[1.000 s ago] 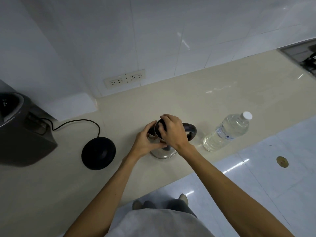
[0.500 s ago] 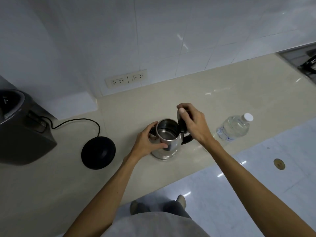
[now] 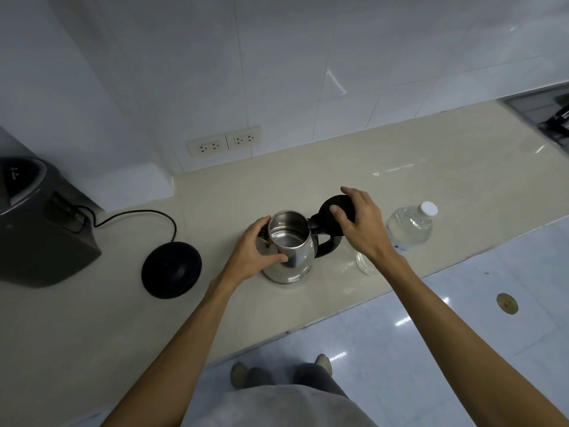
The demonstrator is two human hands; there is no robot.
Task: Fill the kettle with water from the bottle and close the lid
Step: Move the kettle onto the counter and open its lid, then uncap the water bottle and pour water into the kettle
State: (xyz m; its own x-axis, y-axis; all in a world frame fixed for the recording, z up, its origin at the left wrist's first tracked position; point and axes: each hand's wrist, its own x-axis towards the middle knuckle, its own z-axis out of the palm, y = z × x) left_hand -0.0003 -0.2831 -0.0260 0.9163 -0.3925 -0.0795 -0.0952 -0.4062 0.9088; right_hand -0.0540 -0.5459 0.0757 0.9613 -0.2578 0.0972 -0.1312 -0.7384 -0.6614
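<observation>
A steel kettle [image 3: 292, 257] stands upright on the beige counter [image 3: 400, 180], its mouth open and the inside dry. My left hand [image 3: 255, 254] wraps around its left side. The black hinged lid [image 3: 329, 211] is swung back to the right over the black handle, and my right hand [image 3: 363, 226] grips it with thumb and fingers. A clear water bottle [image 3: 409, 226] with a white cap lies on its side just right of my right hand, partly hidden by my wrist.
The kettle's round black base [image 3: 171, 269] sits left of the kettle, its cord running to a dark appliance [image 3: 40, 229] at the far left. Wall sockets [image 3: 224, 142] are behind. The counter's front edge runs diagonally below the kettle, with tiled floor beyond.
My right hand has swung the lid from shut on the kettle fully back to the right, exposing the inside. My left hand has stayed on the kettle body.
</observation>
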